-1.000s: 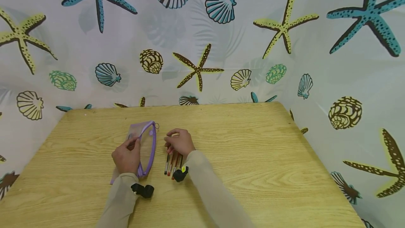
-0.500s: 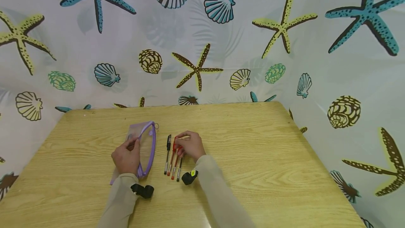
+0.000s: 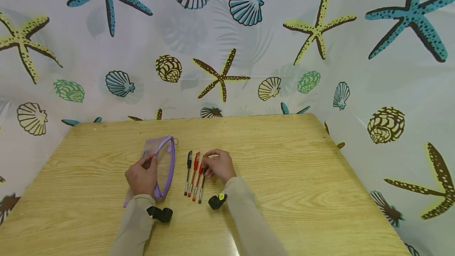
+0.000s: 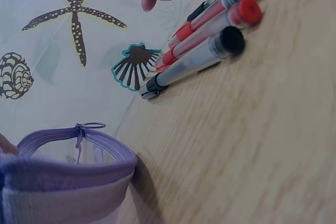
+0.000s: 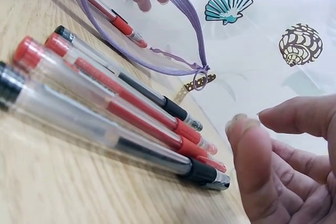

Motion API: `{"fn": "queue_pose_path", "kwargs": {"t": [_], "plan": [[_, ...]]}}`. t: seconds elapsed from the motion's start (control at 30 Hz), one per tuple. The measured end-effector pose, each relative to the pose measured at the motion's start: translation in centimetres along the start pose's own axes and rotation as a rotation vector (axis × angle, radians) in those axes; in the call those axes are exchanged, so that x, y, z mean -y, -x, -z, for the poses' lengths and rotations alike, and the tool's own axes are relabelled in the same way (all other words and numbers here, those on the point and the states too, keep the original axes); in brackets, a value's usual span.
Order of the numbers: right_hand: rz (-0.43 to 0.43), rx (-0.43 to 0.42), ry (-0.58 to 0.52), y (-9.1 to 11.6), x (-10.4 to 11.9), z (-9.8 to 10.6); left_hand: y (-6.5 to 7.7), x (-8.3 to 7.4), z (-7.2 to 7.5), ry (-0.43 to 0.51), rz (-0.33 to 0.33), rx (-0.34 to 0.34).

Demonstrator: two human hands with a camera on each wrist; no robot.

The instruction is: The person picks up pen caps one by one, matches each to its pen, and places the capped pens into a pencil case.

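Note:
My left hand [image 3: 143, 175] pinches the rim of a see-through pencil pouch [image 3: 172, 169] with a purple zip, holding its mouth apart. Inside the pouch, a red pen [image 5: 113, 18] shows in the right wrist view. To the pouch's right, two black gel pens and two red ones lie side by side, caps pointing away. The leftmost is a black pen [image 3: 188, 175]; the rightmost, also a black pen [image 5: 152, 153], is nearest my right hand [image 3: 221, 166]. That hand hovers by the cap ends, thumb and forefinger apart, holding nothing.
A wooden table [image 3: 284, 169] lies under everything. Behind it and along the right side hangs a white curtain [image 3: 263, 58] printed with shells and starfish. Small black cameras sit on both wrists, the right camera [image 3: 217, 200] close to the pens' lower ends.
My right hand has moved rightward across the pens and off them, uncovering the left ones. The pens now lie spread in a row. My left hand and the pouch have stayed put.

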State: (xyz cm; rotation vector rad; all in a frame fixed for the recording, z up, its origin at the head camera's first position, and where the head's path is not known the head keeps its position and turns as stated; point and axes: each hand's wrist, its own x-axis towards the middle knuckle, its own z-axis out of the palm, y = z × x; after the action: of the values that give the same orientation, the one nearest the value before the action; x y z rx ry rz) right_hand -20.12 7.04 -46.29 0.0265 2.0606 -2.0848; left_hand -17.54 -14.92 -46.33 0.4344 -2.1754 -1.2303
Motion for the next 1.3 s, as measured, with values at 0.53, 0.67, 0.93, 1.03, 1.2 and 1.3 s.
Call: {"fn": "queue_pose_path", "kwargs": {"t": [0.53, 0.67, 0.93, 1.03, 1.2, 1.3], "plan": [[-0.028, -0.052, 0.010, 0.5, -0.6, 0.5, 0.0, 0.3, -0.2, -0.008, -0.010, -0.017], [-0.043, -0.079, 0.032, 0.6, -0.8, 0.5, 0.0, 0.3, -0.2, -0.012, -0.007, -0.015], [-0.071, -0.107, 0.040, 0.8, -1.1, 0.4, 0.1, 0.0, -0.1, -0.018, -0.001, -0.010], [-0.079, -0.107, 0.043, 0.8, -1.2, 0.4, 0.1, 0.0, -0.1, -0.015, -0.002, -0.010], [-0.089, -0.116, 0.056, 1.0, -1.3, 0.2, 0.1, 0.1, -0.2, -0.022, 0.005, -0.012], [-0.101, -0.120, 0.051, 1.1, -1.2, 0.2, 0.1, 0.1, -0.1, -0.028, -0.001, -0.017]]}}
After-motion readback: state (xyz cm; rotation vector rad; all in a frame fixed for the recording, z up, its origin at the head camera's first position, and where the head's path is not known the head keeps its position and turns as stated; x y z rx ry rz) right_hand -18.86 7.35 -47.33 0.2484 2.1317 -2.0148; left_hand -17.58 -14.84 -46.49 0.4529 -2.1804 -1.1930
